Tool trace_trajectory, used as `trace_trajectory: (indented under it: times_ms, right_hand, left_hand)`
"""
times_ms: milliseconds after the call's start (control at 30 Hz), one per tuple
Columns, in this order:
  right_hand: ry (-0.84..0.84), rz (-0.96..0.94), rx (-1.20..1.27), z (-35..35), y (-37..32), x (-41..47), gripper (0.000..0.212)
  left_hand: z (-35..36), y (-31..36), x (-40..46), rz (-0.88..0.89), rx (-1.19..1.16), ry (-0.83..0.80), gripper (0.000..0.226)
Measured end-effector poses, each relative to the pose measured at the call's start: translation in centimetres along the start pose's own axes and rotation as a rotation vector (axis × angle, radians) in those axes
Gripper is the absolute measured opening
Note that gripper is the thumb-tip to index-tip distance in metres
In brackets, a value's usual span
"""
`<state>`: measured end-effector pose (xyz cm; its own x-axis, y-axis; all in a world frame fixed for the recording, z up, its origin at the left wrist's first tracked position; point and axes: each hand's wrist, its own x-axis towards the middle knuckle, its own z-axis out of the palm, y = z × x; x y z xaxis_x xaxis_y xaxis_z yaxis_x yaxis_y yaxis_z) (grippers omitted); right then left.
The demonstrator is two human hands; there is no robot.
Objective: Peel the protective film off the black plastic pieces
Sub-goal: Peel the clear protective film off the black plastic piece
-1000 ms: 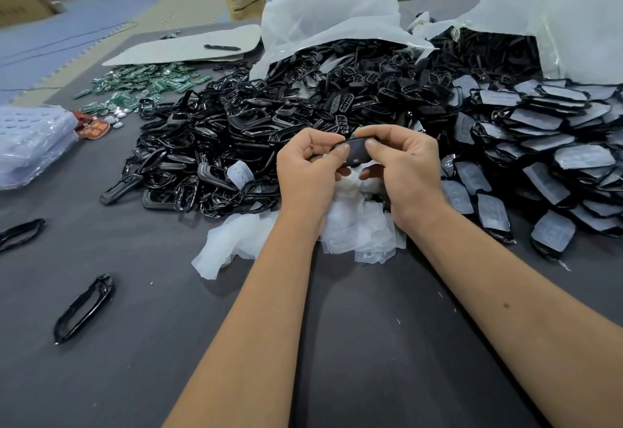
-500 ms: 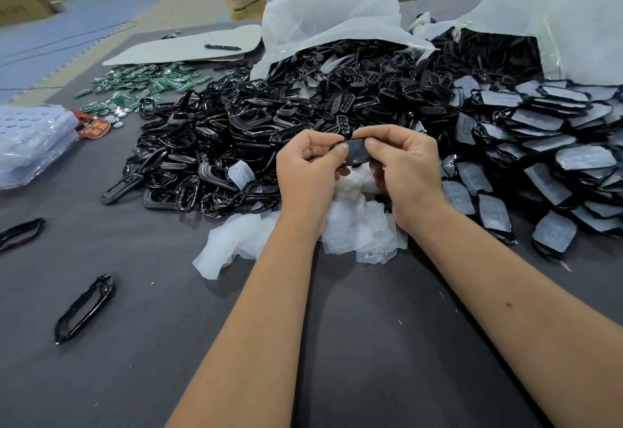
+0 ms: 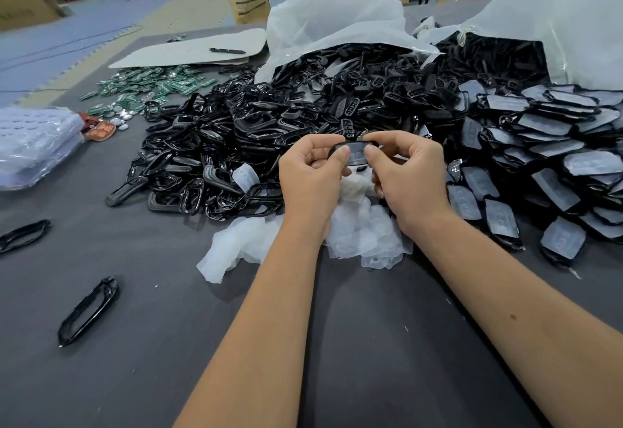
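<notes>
Two hands' grip, black piece [image 3: 355, 154] between thumbs

We are looking from one head camera, forward and down, close over the table [image 3: 303, 377] and both forearms.

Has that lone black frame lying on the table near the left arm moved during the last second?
No. The lone black frame lies at the same spot and angle on the grey table, just as far from the pile of peeled film.
</notes>
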<state>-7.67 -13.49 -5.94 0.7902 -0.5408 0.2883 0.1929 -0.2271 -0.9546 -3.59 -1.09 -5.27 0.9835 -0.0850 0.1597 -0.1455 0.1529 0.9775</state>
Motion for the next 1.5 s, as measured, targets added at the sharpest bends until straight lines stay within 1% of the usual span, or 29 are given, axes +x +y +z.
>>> trace_trajectory:
  times_ms: [133,233,367,433,500,567,633,767,867,967,1033,1067,1100,1167,1200,1233,1267,1333,1400,1500]
  right_hand:
    - [0.012,0.008,-0.002,0.0,0.1,0.1,0.011]
    - [0.019,-0.041,-0.056,0.0,-0.1,-0.1,0.011]
    - [-0.043,-0.108,-0.147,0.2,-0.6,-0.6,0.014]
    - [-0.071,-0.166,-0.2,0.3,-1.0,-0.9,0.015]
    - [-0.096,-0.267,-0.283,0.5,-1.5,-1.3,0.017]
    - [-0.111,-0.367,-0.378,0.6,-1.7,-1.6,0.025]
    - [-0.075,-0.414,-0.455,0.7,-1.8,-1.7,0.026]
    - [-0.019,-0.417,-0.482,0.6,-1.7,-1.5,0.023]
    - [0.006,-0.411,-0.472,0.5,-1.6,-1.5,0.025]
    - [0.019,-0.419,-0.481,0.5,-1.6,-1.6,0.024]
    - [0.017,-0.423,-0.484,0.6,-1.6,-1.5,0.021]
    - [0.018,-0.42,-0.475,0.7,-1.5,-1.4,0.018]
    - [0.023,-0.413,-0.456,0.7,-1.5,-1.4,0.016]
    - [0.041,-0.379,-0.394,0.6,-1.4,-1.3,0.011]
    - [0.045,-0.349,-0.358,0.5,-1.3,-1.2,0.009]
    - [0.033,-0.306,-0.31,0.3,-1.3,-1.0,0.006]
    - [0.006,-0.246,-0.239,0.2,-1.2,-0.8,0.005]
    - [-0.071,-0.105,-0.066,-0.1,-1.2,-0.5,0.004]
    - [-0.154,0.006,0.064,-0.4,-1.4,-0.4,0.008]
    - [-0.235,0.098,0.157,-0.9,-1.5,-0.3,0.024]
  left_hand:
    - [-0.1,0.0,0.1,-0.014,-0.004,-0.026,0.018]
    - [0.0,0.2,0.1,-0.033,-0.028,-0.023,0.019]
    - [-0.1,0.6,0.2,-0.132,-0.127,0.027,0.019]
    - [-0.2,0.9,0.5,-0.214,-0.208,0.07,0.02]
    - [-0.4,1.0,0.7,-0.272,-0.275,0.104,0.021]
    - [-0.5,1.1,0.9,-0.3,-0.317,0.117,0.021]
    - [-0.5,1.1,0.9,-0.31,-0.329,0.104,0.02]
    - [-0.5,0.8,0.9,-0.297,-0.306,0.05,0.014]
    - [-0.4,0.7,0.9,-0.289,-0.287,0.015,0.013]
    - [-0.4,0.7,0.8,-0.289,-0.286,0.013,0.015]
    - [-0.4,0.7,0.9,-0.287,-0.309,0.024,0.012]
    - [-0.3,0.8,1.0,-0.294,-0.346,0.023,0.007]
    - [-0.3,1.0,0.9,-0.307,-0.4,0.015,0.009]
    - [-0.3,1.2,1.0,-0.33,-0.48,-0.007,0.024]
    - [-0.2,1.1,1.0,-0.315,-0.481,-0.026,0.024]
    - [-0.2,1.0,0.9,-0.282,-0.45,-0.047,0.018]
    - [-0.1,0.9,0.8,-0.244,-0.402,-0.061,0.012]
    - [-0.1,0.6,0.5,-0.194,-0.338,-0.073,0.007]
    - [-0.1,0.6,0.4,-0.173,-0.317,-0.09,0.006]
    - [-0.1,0.7,0.4,-0.161,-0.309,-0.097,0.006]
